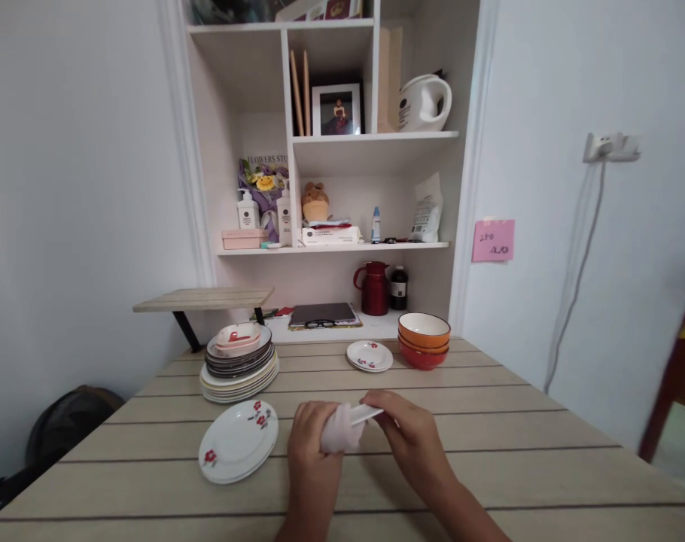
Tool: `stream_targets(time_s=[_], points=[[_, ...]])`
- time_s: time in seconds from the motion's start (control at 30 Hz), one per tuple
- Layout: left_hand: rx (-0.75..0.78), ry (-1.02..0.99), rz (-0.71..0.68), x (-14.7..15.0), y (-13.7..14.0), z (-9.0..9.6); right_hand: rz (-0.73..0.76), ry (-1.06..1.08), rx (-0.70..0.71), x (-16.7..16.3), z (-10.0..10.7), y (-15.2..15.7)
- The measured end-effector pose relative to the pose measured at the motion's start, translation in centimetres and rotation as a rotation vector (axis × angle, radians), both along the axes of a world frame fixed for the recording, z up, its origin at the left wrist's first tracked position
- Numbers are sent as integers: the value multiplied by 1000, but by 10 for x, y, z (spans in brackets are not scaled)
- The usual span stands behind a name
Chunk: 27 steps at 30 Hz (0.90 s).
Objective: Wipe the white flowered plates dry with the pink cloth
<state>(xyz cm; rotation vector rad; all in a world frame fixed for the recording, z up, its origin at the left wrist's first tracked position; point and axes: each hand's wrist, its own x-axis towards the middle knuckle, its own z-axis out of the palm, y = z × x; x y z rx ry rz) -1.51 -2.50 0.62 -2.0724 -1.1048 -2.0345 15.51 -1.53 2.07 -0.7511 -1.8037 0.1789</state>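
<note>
A pale pink cloth (342,430) is bunched in my left hand (315,436), whose fingers are closed round it. Out of the cloth's right side comes the slim white handle of what looks like a spoon (365,413); its other end is hidden in the cloth. My right hand (409,436) pinches the free end between thumb and fingers. Both hands are close together above the table, near its front. Left of them lie two stacked white plates with red flowers (238,444).
Behind the plates stands a pile of plates (241,369) topped by small square dishes (238,336). Small flowered plates (369,355) and stacked orange and red bowls (424,340) are at the back of the slatted table (517,482). A low wooden riser (204,299) stands back left.
</note>
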Motion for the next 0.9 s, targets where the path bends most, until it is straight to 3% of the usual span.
stream_targets(time_s=[0.23,0.47,0.57,0.7,0.8,0.9], points=[[-374,-420,-193,5,2,2,79,304,-344,-6,-1,2],[-587,-705,-306,12,-2,9,323,674,-620,-19,-4,1],[-638,-758,-302,13,-2,7,346,652,-665,-21,-6,3],[-596,-713,-251,10,-1,5,76,413,-454,-18,-6,4],[-455,-489,-174,7,1,2,-130,270,-155,-10,-5,3],[-234,-211,-52,5,2,-4,-243,85,96,-2,-3,2]])
